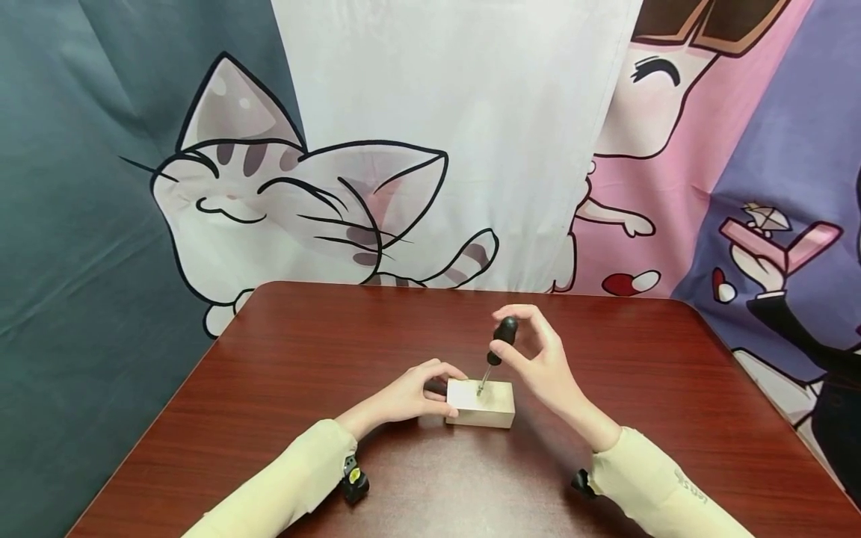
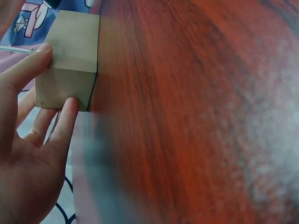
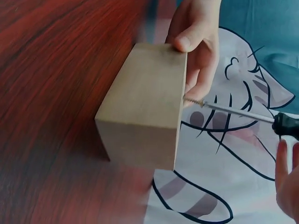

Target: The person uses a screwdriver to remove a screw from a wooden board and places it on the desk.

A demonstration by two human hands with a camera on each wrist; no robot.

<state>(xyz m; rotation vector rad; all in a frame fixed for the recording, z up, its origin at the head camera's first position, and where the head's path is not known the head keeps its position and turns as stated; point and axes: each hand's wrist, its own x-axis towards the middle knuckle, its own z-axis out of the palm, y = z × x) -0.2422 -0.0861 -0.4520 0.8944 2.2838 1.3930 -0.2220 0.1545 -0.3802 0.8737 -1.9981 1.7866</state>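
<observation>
A pale wooden block [image 1: 496, 397] lies on the table. My left hand [image 1: 406, 392] grips its left end, thumb at the near edge and fingers round the far side. Close up in the left wrist view, fingertips press the end face of the block [image 2: 70, 86]. My right hand [image 1: 548, 370] holds a screwdriver [image 1: 506, 331] by its black handle, slightly tilted over the block. In the right wrist view, the tip of its metal shaft [image 3: 240, 112] meets a brass-coloured screw [image 3: 192, 100], which stands partly out of the block's top face.
The reddish-brown wooden table [image 1: 323, 329] spreads around both hands. Behind its far edge hangs a cloth backdrop [image 1: 457, 75] with cartoon figures. Black devices are strapped at the left wrist [image 1: 354, 482] and right wrist [image 1: 584, 483].
</observation>
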